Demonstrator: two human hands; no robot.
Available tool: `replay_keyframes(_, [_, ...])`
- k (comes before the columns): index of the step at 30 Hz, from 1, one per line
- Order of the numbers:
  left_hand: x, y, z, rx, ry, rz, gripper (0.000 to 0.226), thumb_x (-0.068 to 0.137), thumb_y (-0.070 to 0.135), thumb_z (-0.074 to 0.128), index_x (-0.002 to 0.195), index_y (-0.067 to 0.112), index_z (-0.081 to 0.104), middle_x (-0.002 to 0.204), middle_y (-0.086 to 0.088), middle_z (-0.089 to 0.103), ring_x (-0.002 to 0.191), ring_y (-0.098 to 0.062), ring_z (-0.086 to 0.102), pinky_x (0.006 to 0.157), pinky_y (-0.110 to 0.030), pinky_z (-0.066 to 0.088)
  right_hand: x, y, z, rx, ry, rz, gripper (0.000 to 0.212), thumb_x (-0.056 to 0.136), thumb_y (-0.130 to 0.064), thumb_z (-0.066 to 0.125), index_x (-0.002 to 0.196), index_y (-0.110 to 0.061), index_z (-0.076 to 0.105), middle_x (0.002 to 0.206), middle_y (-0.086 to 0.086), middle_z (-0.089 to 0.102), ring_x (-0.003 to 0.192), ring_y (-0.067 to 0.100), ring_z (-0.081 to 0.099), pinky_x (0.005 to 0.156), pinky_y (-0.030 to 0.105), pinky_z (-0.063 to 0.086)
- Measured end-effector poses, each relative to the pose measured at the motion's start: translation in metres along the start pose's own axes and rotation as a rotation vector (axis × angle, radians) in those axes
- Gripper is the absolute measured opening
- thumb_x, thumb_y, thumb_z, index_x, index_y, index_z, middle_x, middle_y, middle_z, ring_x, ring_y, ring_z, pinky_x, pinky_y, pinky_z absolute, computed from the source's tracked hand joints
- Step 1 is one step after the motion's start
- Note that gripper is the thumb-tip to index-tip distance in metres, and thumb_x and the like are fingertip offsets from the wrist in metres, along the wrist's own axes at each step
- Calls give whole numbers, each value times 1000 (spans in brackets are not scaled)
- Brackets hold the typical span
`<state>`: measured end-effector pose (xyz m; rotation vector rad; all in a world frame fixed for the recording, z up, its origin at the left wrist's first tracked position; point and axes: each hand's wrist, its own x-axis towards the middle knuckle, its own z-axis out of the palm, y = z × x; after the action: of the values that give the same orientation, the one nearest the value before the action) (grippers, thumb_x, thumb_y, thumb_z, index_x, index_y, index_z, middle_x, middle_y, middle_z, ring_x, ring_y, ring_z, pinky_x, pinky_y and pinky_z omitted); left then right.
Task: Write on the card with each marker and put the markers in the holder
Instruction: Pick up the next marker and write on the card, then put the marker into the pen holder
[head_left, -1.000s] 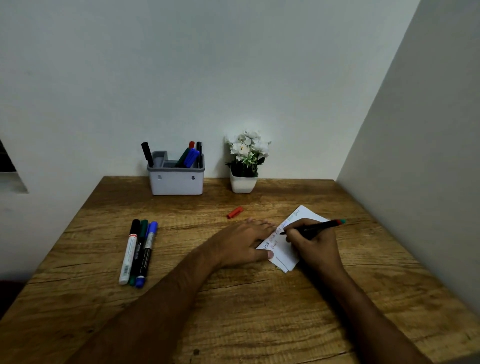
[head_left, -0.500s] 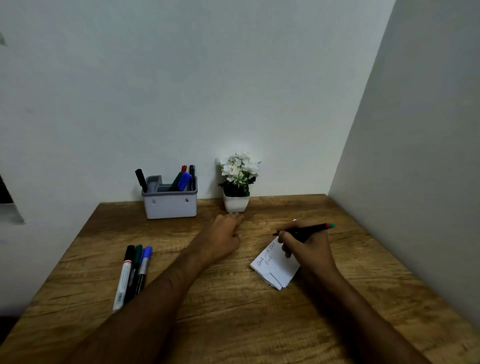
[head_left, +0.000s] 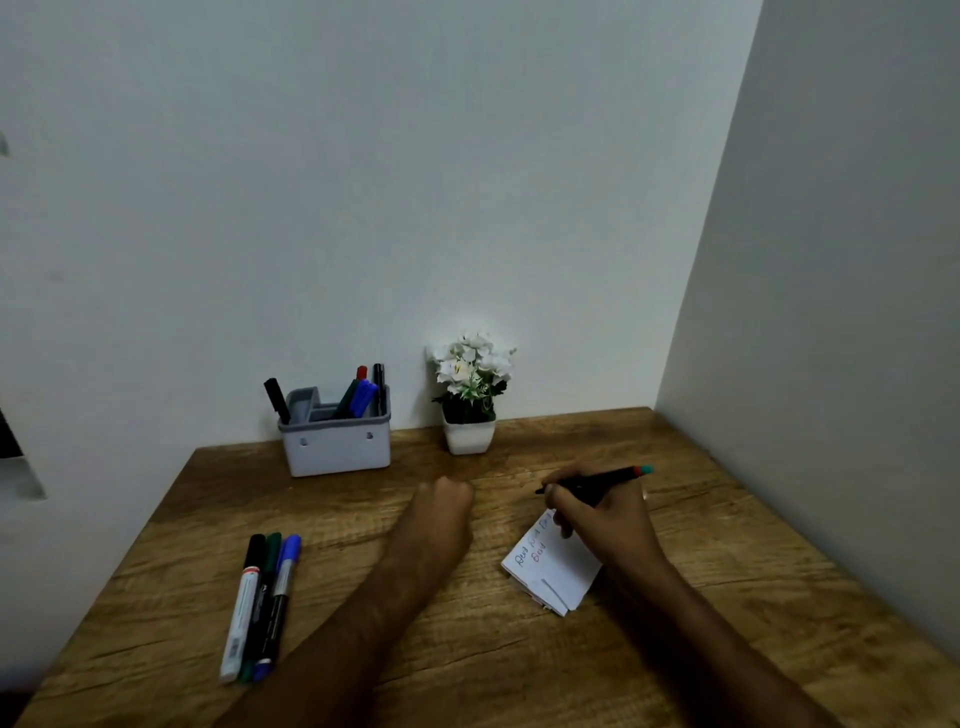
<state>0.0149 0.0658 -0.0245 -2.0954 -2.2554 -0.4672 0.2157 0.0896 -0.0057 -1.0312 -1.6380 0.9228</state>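
**Left hand goes for the cap, red writing done**

The left hand (head_left: 447, 499) has come off the card (head_left: 553, 569) and reached forward to the spot where the red cap lay a second ago. Its fingers are curled under, knuckles toward us, and the cap is now out of sight; whether they've closed on it, I cannot tell. The right hand (head_left: 597, 514) has lifted clear of the writing, fingers wrapped round the uncapped marker (head_left: 597, 480), which hangs above the card's far edge. The card lies on the table (head_left: 727, 623) with lines of writing showing. My read: this marker's turn is over, and capping comes next, then the trip to the holder (head_left: 336, 447) by the wall. Three markers (head_left: 260, 608) wait at the left, untouched.
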Motion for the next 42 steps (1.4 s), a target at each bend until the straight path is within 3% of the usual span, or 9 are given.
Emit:
replay_keyframes(7, [2,1,-16,-285,295,-198,12,89,10,65,92,19,73,90,2,70,79,-9,63,68,-25,57,-1,-2,4,29,7,-55,13,91,-4,76,86,-16,75,80,3,77,62,9,70,55,21,54])
replay_keyframes(11, [13,4,-38,-1020,350,-569,5,84,5,72,87,6,75,83,-6,74,66,-10,67,49,-10,48,-1,-6,9,35,8,-122,11,87,-6,81,87,-17,80,81,-8,79,71,5,74,60,14,53])
replay_keyframes(13, [15,6,-47,-1560,239,-744,11,84,-6,66,95,-5,69,90,-19,73,77,-24,73,54,-22,58,-3,-10,11,50,-2,-214,15,87,-1,79,92,-14,83,84,-9,80,78,8,76,65,15,55])
replay_keyframes(16, [11,8,-49,-1885,105,-844,25,84,-17,56,109,-12,59,102,-25,66,93,-38,70,59,-34,62,-7,-14,16,39,-22,-330,23,88,7,73,96,-12,84,87,-8,81,79,10,77,69,18,56])
replay_keyframes(22, [5,13,-42,-1935,29,-877,30,86,-20,51,114,-14,56,102,-23,62,106,-41,65,58,-36,62,-14,-19,27,-17,-36,-429,24,86,1,74,94,-19,84,89,-14,80,82,9,77,69,28,62])
replay_keyframes(26, [2,22,-41,-1917,4,-880,26,86,-19,53,110,-14,60,109,-24,63,106,-37,65,73,-37,56,-14,-20,28,-40,-32,-459,25,85,2,75,96,-19,84,90,-13,80,83,6,77,72,24,62])
replay_keyframes(32, [-4,33,-47,-1936,-43,-853,17,87,-16,53,101,-11,62,98,-22,67,87,-31,68,52,-29,60,-14,-17,33,-69,-18,-352,18,85,-11,83,87,-24,71,83,-13,75,77,9,74,67,24,57])
replay_keyframes(35, [-8,30,-48,-1904,-43,-863,18,85,-14,57,101,-10,65,96,-22,69,85,-31,69,57,-32,61,-15,-18,30,-78,-15,-363,15,84,-10,84,84,-19,72,80,-10,74,77,11,73,67,19,54])
replay_keyframes(42, [-11,18,-52,-1918,44,-846,29,81,-12,62,110,-8,64,96,-19,69,86,-28,69,74,-34,59,-17,-18,36,21,-41,-299,21,90,3,68,88,-13,80,77,6,77,68,22,74,62,45,63])
